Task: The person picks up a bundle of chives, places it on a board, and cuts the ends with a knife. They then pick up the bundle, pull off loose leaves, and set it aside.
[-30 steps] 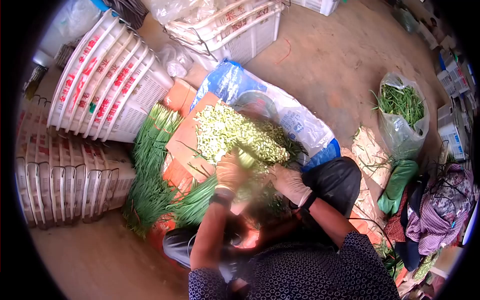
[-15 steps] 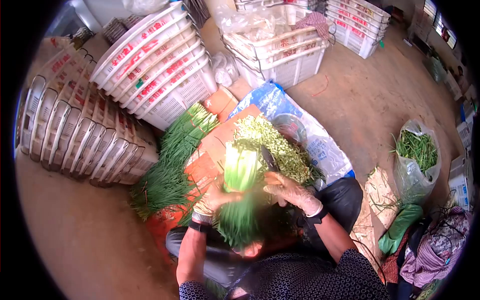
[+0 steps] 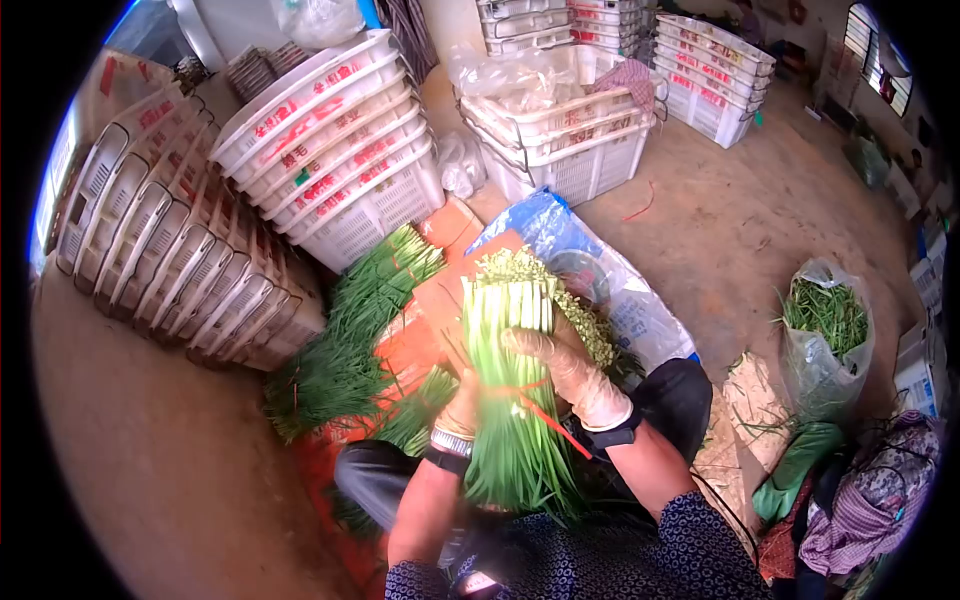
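Observation:
A thick bunch of garlic chives [image 3: 520,440] stands upright in front of me, pale cut ends up and green leaves hanging toward my lap. Red tape [image 3: 550,422] goes round its middle, one loose end sticking out to the right. My left hand [image 3: 460,408], in a thin clear glove, is closed on the bunch's left side, its fingers partly hidden behind the stems. From the right, my gloved right hand [image 3: 572,375] wraps the bunch, thumb across the pale stems. Behind it lies a heap of chopped stem ends [image 3: 590,325]. No knife shows now.
More chive bunches [image 3: 385,275] lie at the left on an orange sheet [image 3: 440,310]. Stacked white crates [image 3: 350,190] rise beyond them. A blue and white sack [image 3: 640,310] is spread to the right. A clear bag of greens [image 3: 825,320] stands farther right.
The bunch has come nearer upright and closer to the camera, its red tape now showing. My right hand has moved onto the bunch; the knife seen beside it before is out of sight.

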A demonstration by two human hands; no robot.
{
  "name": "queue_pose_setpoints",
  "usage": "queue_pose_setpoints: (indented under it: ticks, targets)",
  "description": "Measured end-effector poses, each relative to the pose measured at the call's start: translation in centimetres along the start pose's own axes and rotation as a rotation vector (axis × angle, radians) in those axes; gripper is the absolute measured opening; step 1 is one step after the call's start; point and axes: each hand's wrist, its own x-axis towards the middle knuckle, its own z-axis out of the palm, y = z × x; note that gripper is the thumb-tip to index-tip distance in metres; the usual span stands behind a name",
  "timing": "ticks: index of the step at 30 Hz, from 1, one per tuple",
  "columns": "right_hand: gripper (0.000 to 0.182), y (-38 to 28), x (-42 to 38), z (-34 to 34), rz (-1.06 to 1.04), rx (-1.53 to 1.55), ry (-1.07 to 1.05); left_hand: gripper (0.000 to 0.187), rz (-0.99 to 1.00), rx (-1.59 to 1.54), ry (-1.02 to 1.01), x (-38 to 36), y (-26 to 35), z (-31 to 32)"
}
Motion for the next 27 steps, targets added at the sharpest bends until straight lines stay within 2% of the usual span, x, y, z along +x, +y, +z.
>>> queue_pose_setpoints:
  ticks: [1,3,5,7,9,10,11,13,14,15,16,17,19,21,22,23,25,26,27]
  targets:
    - [0.065,-0.3,0.3,0.7,-0.05,-0.009,0.028,0.106,-0.059,0.081,0.001,-0.8,1.5,0.1]
    - [0.06,-1.8,0.9,2.1,-0.115,-0.007,0.026,0.095,-0.078,0.039,0.112,-1.8,4.0,1.2]
    - [0.062,-3.3,2.0,3.2,-0.183,0.005,0.045,0.078,0.296,0.374,0.247,-2.7,6.8,1.6]
    - [0.066,-5.1,3.2,4.7,-0.322,-0.04,0.025,0.07,0.556,0.458,0.33,-5.1,10.3,4.5]
    - [0.071,-5.9,4.2,5.8,-0.342,-0.012,-0.066,0.067,0.529,0.401,0.163,-8.9,11.4,3.7]
    - [0.072,-6.0,4.6,6.4,-0.374,-0.034,-0.102,0.074,0.448,0.31,0.005,-9.9,11.4,3.8]
    - [0.073,-6.2,4.7,7.0,-0.406,-0.056,-0.137,0.086,0.321,0.249,-0.145,-10.6,11.4,4.2]
    - [0.089,-6.8,3.4,8.7,-0.454,-0.187,-0.261,0.091,-0.009,0.036,-0.194,-10.7,10.1,5.5]
    - [0.088,-6.7,2.6,9.0,-0.707,-0.413,-0.347,0.092,-0.129,-0.142,-0.175,-10.3,8.8,5.5]
    - [0.081,-6.1,1.7,9.1,-0.83,-0.59,-0.471,0.094,-0.244,-0.32,-0.157,-9.6,7.5,4.9]
    - [0.075,-5.6,0.8,9.1,-0.968,-0.738,-0.593,0.093,-0.199,-0.33,-0.11,-9.2,6.9,4.4]
    - [0.065,-4.6,-0.5,9.0,-0.969,-0.835,-0.752,0.092,-0.156,-0.34,-0.063,-8.8,6.4,3.9]
    - [0.061,-2.8,-4.1,9.5,-0.882,-1.087,-1.047,0.089,-0.072,-0.364,0.027,-8.0,5.6,2.8]
    - [0.063,-1.2,-6.9,8.2,-0.869,-1.22,-1.081,0.087,0.004,-0.385,0.107,-7.0,5.1,1.6]
    - [0.064,-1.5,-7.7,7.2,-0.72,-1.318,-1.135,0.086,0.045,-0.396,0.145,-6.4,4.9,1.0]
    - [0.07,-1.3,-8.7,6.1,-0.627,-1.483,-1.1,0.074,0.081,-0.308,0.137,-5.9,4.7,0.2]
    - [0.077,-1.6,-9.8,3.9,-0.505,-1.607,-0.973,0.065,0.013,-0.4,0.131,-5.5,3.8,-0.6]
    - [0.077,-2.0,-10.0,3.0,-0.447,-1.639,-0.953,0.061,0.026,-0.375,0.245,-5.3,3.4,-0.6]
    - [0.076,-2.6,-10.0,1.9,-0.39,-1.671,-0.935,0.069,0.03,-0.424,0.266,-4.7,2.3,-1.9]
